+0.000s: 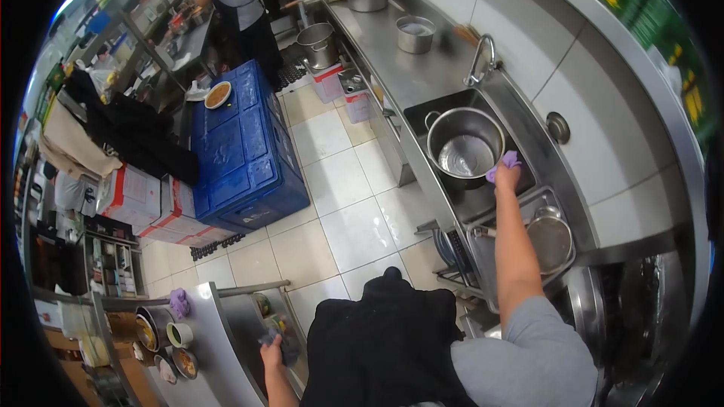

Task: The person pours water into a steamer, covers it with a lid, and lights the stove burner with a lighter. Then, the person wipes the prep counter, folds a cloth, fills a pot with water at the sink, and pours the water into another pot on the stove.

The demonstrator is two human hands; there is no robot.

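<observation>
Right at the sink (452, 99), the person's right hand (508, 175) is closed around a purple cloth (511, 158), pressed up against the rim of a big stainless-steel stockpot (464, 123). And here's the relation that counts: the pot sits in the basin ahead and to the left of that hand, its round mouth facing up, with a loop handle (431, 117) roughly straight across from the cloth. Is there a matching handle under the cloth? Hidden, can't say. The faucet (483, 56) rises further ahead; a tray (492, 298) with a round pan (550, 240) lies behind the hand, under the forearm. The right is clearly the nearer hand. The left hand (271, 350), well apart on the person's other side, is at a dark, blurred bundle (285, 341); gripping or just touching, I can't tell.
</observation>
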